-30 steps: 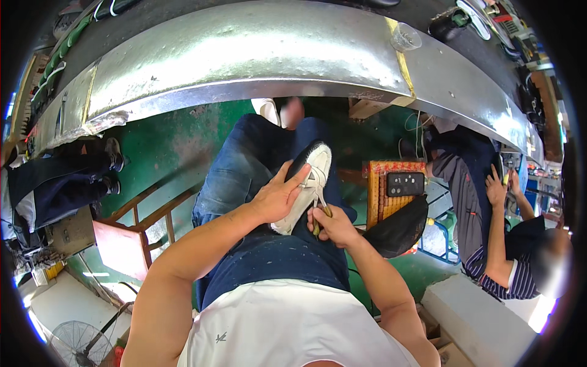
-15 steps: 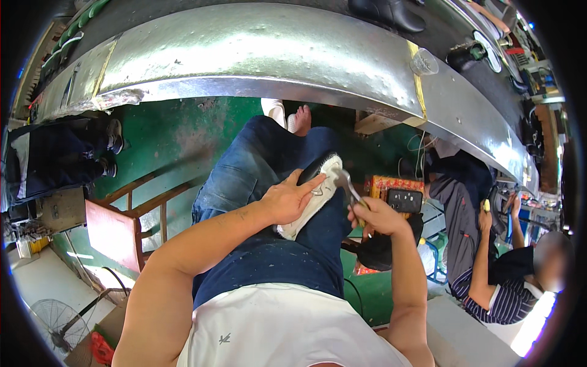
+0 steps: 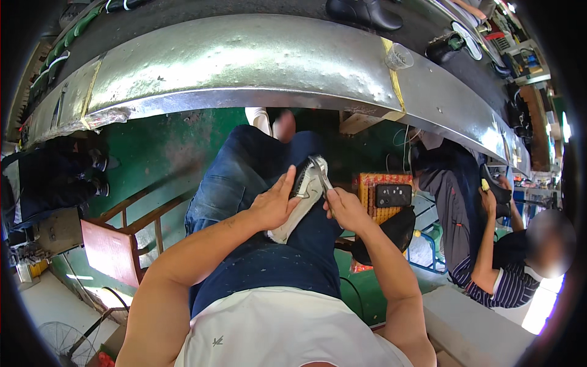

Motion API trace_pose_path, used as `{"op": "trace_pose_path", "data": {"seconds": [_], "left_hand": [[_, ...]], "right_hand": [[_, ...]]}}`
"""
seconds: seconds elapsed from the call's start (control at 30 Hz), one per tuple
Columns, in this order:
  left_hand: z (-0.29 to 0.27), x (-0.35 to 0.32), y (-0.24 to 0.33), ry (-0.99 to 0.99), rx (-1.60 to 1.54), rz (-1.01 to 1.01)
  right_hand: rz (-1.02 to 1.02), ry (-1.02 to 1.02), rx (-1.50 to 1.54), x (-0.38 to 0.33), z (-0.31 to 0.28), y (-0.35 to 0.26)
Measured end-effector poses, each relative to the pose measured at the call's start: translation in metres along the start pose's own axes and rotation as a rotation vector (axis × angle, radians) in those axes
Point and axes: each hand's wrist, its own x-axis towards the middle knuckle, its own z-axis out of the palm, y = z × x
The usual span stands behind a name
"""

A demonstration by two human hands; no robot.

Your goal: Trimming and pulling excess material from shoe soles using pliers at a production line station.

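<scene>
Left hand steadies shoe on lap; tool at toe, 1 o'clock.
Left: half-open grip, shoe's 9 o'clock, fingers straight. Right hand: closed round tool, 3 o'clock. I'd brace firmly, keep tool head tight to edge.

A shoe workshop — a black boot rests on the long metal-edged bench, a white shoe lies over a lap, and a co-worker is farther along — with scuffed green floor below.
</scene>
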Motion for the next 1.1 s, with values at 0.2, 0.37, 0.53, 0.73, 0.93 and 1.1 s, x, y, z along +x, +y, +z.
{"op": "trace_pose_path", "data": {"seconds": [0.2,0.37,0.53,0.73,0.93,1.1], "left_hand": [[0.002,0.007,-0.010,-0.036,-0.012,0.007],[-0.015,0.012,-0.008,-0.163,-0.138,-0.042],[-0.022,0.028,-0.017,-0.222,-0.287,-0.088],[-0.014,0.039,-0.025,-0.283,-0.417,-0.097],[-0.012,0.038,-0.031,-0.277,-0.454,-0.097],[-0.008,0.036,-0.044,-0.252,-0.494,-0.070]], "right_hand": [[-0.153,0.079,-0.232,-0.018,0.016,0.011],[-0.130,0.044,-0.269,-0.033,0.028,0.025],[0.088,-0.196,-0.027,-0.063,0.007,0.024],[-0.069,-0.420,-0.362,-0.067,0.020,-0.008],[-0.193,-0.254,-0.557,-0.065,0.037,-0.024],[-0.253,-0.200,-0.782,-0.052,0.040,-0.033]]}}
